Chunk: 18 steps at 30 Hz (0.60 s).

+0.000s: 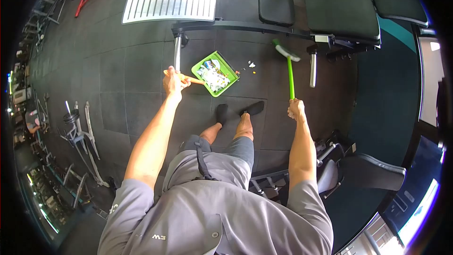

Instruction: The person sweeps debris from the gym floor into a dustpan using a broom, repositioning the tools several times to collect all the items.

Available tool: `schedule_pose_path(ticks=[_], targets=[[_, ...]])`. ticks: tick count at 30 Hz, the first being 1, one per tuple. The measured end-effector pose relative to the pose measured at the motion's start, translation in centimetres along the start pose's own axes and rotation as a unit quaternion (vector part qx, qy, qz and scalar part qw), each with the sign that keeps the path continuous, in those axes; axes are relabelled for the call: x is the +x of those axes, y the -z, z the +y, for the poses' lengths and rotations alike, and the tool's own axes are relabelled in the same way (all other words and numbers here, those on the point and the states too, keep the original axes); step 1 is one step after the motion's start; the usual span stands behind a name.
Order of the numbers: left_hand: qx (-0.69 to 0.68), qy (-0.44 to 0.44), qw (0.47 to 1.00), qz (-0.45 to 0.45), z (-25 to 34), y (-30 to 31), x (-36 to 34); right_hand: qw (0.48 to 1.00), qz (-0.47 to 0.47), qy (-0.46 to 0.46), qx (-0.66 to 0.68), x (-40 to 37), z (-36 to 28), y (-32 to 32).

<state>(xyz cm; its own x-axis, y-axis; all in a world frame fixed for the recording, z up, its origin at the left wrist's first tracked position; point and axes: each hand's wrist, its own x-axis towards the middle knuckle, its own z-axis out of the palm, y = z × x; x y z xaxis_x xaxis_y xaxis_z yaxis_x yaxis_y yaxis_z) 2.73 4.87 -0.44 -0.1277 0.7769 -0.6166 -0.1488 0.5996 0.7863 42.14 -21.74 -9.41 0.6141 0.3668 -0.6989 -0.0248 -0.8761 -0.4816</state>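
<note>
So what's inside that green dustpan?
The dustpan holds a heap of crumpled white and pale scraps, probably paper. Whatever lies beneath the heap is covered. A few bits sit on the floor just outside it.

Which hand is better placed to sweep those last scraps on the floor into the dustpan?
Right, probably: the right hand grips the broom, whose head sits near the scraps; the left hand holds the dustpan.

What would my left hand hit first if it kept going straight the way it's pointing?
Probably the silver bench leg just ahead of the left hand, which grips the dustpan handle; depth unclear.
</note>
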Motion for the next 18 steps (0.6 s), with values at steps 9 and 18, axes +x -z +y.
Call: schedule_pose_path(ticks=[9,18], targets=[[-0.002,-0.002,1.000,-0.002,0.3,0.2,0.0,0.984,-0.078,-0.063,0.147,-16.4,4.2,5.4],[0.015,0.045,0.999,-0.022,1.9,1.5,-2.0,0.976,-0.068,-0.075,0.190,-19.0,5.4,5.5]])
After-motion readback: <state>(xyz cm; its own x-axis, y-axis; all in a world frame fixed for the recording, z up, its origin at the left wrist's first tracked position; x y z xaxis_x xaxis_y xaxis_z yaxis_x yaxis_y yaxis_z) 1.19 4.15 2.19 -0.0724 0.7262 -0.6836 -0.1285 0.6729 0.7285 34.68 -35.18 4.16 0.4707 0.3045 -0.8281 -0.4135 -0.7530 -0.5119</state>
